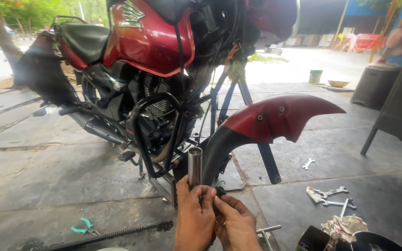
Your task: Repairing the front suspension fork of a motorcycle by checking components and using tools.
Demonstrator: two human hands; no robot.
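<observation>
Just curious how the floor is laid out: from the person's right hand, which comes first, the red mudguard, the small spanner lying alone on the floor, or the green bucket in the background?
From the right hand, in the head view:
1. Red mudguard, just above the hands, leaning by the motorcycle.
2. Small spanner, alone on the floor, up and to the right.
3. Green bucket, far back on the pavement.

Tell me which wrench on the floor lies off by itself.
The small silver wrench beside the blue fork leg, under the red mudguard. The other wrenches lie bunched together farther right, by the crumpled rag.
</observation>
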